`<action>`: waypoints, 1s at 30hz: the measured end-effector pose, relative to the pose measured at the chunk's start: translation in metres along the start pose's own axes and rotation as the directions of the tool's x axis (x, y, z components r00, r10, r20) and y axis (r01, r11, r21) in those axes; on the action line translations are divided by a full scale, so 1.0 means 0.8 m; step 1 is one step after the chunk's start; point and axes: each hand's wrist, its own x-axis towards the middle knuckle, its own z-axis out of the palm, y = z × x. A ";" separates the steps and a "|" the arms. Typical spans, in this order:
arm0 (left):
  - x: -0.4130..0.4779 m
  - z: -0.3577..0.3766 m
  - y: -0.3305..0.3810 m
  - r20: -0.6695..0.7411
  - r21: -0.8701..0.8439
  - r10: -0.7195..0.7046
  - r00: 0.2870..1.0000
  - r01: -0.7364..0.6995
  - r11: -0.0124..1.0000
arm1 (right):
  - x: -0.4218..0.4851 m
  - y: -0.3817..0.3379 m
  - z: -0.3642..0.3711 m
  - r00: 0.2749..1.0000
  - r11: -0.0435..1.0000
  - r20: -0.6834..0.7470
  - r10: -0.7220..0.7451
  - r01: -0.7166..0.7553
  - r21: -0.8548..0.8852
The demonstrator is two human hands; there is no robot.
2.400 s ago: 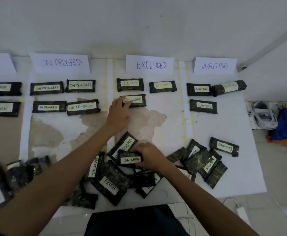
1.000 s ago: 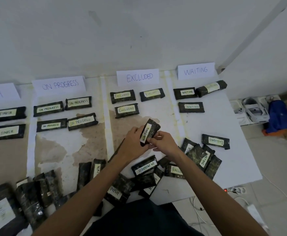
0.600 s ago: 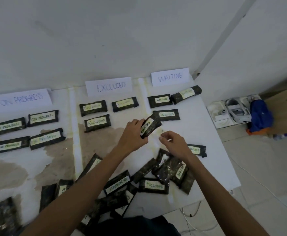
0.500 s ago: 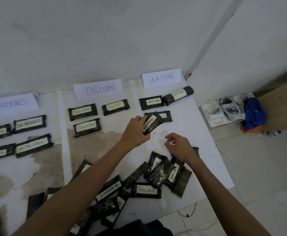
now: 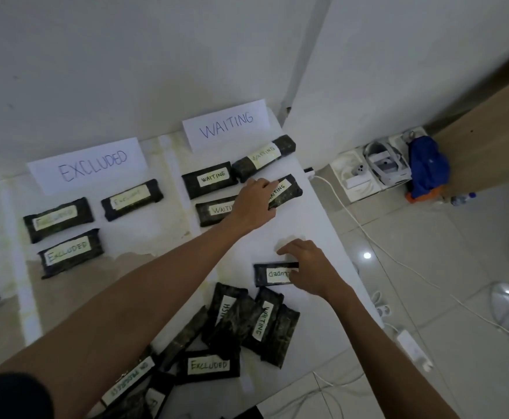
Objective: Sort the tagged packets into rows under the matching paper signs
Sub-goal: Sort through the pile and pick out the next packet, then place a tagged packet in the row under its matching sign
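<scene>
The EXCLUDED sign (image 5: 87, 164) is noted at far left. Three packets are laid under it, with a gap beside the lower one (image 5: 70, 252). The WAITING sign (image 5: 226, 125) comes next, with two packets in its upper row and one neighbour (image 5: 215, 210) in the lower row.

The left hand (image 5: 253, 207) is curled over the near end of a WAITING packet (image 5: 286, 190). This packet is pinched and held tilted just right of the neighbour. Contact with the surface (image 5: 313, 225) cannot be told.

To be done well, the packet should be turned level with the neighbour, tag up. It should be set beside the neighbour without overlap and kept in from the nearby right edge. It should be released only once flat.

The right hand (image 5: 310, 267) is arched over one end of an EXCLUDED packet (image 5: 273, 274), thumb on its tag. A firm pinch cannot be confirmed. That packet is judged next, for the gap at left.
</scene>
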 end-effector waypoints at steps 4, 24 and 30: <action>0.019 0.015 0.003 0.031 0.093 0.021 0.999 -0.024 0.995 | -0.003 0.020 0.003 0.994 0.993 0.034 -0.103 0.104 -0.054; -0.228 0.007 0.028 0.131 -0.605 -0.558 0.819 0.512 0.610 | -0.022 -0.084 0.018 0.974 0.748 -0.052 0.221 -0.135 0.649; -0.289 -0.006 0.003 0.075 -0.652 -0.532 0.843 0.445 0.614 | -0.026 -0.160 0.066 0.973 0.631 0.086 0.214 -0.205 0.748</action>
